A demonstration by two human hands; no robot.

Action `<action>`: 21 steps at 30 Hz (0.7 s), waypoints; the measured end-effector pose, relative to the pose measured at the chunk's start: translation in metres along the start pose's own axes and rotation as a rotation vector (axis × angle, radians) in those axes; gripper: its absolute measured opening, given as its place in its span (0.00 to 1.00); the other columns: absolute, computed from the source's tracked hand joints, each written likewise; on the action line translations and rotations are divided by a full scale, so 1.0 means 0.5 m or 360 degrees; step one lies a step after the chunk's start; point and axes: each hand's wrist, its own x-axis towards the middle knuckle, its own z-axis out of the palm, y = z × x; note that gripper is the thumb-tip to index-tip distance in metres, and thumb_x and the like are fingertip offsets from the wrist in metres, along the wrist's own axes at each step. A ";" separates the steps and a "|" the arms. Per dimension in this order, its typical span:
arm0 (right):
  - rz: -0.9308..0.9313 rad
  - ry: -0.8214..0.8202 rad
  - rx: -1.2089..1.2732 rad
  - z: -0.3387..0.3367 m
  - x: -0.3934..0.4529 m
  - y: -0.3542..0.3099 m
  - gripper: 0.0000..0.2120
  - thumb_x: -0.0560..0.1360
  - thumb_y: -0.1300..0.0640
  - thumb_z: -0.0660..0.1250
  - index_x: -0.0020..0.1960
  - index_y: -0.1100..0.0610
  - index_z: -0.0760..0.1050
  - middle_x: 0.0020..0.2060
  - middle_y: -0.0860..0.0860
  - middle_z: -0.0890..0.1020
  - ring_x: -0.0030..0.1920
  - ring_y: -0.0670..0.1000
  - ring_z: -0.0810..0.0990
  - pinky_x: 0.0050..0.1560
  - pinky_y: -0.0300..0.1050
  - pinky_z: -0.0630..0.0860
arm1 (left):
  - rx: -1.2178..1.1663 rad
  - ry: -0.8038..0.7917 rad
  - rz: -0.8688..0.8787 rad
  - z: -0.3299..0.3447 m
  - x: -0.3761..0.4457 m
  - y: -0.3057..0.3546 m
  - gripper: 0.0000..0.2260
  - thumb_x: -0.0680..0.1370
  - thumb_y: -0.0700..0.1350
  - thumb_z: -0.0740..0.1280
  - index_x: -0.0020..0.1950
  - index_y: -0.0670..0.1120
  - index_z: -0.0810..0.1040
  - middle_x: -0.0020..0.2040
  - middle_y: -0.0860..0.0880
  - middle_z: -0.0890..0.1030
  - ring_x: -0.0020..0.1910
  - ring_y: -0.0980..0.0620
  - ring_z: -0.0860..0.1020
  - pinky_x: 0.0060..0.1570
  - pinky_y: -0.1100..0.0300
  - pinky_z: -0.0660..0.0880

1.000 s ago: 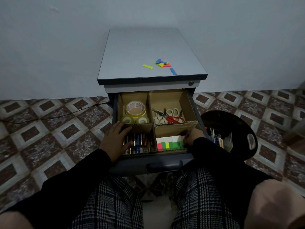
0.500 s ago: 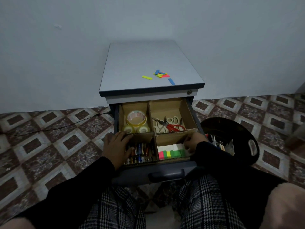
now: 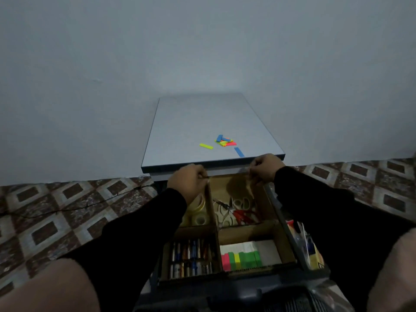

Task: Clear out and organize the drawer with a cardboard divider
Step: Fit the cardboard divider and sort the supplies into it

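Two hands: both have moved from the near compartments of the drawer to its far edge since a second ago, and the view now tilts higher up the wall.
Left hand (image 3: 188, 181): fingers curled, pinching the far rim of the cardboard divider (image 3: 213, 212) at the far-left compartment.
Right hand (image 3: 265, 168): fingers curled, pinching the divider's far rim at the far-right corner.
Drawer (image 3: 227, 287): pulled open toward the person, below the grey cabinet top (image 3: 191, 122); the divider sits inside it and splits it into four compartments.
Far-left compartment: tape rolls (image 3: 199, 213), partly hidden by the left sleeve.
Far-right compartment: scissors (image 3: 236, 210), some with white handles, one pair with red.
Near-left compartment: batteries (image 3: 191, 258) lying in two rows.
Near-right compartment: sticky flags (image 3: 242, 260) in pink, yellow and green, on a white pad.
Cabinet top: loose coloured paper strips (image 3: 225, 141) in blue, yellow, orange and pink, in the same spot as before.
Right of the drawer: black container (image 3: 308, 248) of small items, too dim to name.
Floor: patterned tiles (image 3: 56, 221) with a thin black cable (image 3: 67, 209) across them on the left.
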 end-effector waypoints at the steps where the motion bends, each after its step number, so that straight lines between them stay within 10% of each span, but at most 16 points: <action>1: -0.0023 0.0012 0.0022 -0.005 0.009 -0.013 0.10 0.76 0.63 0.64 0.37 0.57 0.73 0.34 0.54 0.79 0.34 0.51 0.78 0.37 0.42 0.78 | 0.0006 0.0025 0.0005 -0.007 0.016 0.005 0.07 0.76 0.47 0.66 0.52 0.48 0.79 0.53 0.49 0.79 0.53 0.50 0.76 0.52 0.58 0.71; 10: -0.0241 0.0138 -0.0128 -0.023 0.116 -0.098 0.07 0.75 0.64 0.64 0.39 0.59 0.75 0.36 0.54 0.80 0.30 0.50 0.77 0.31 0.38 0.77 | 0.0320 -0.0011 0.0055 -0.025 0.172 0.001 0.15 0.79 0.50 0.62 0.65 0.50 0.74 0.64 0.49 0.74 0.64 0.49 0.72 0.58 0.56 0.70; 21: -0.0351 0.0269 -0.0734 0.013 0.199 -0.109 0.17 0.77 0.55 0.65 0.64 0.59 0.74 0.61 0.56 0.77 0.61 0.54 0.74 0.61 0.45 0.71 | 0.0597 -0.0220 0.0139 -0.017 0.249 -0.015 0.17 0.80 0.43 0.61 0.69 0.50 0.72 0.66 0.47 0.73 0.66 0.48 0.70 0.60 0.56 0.68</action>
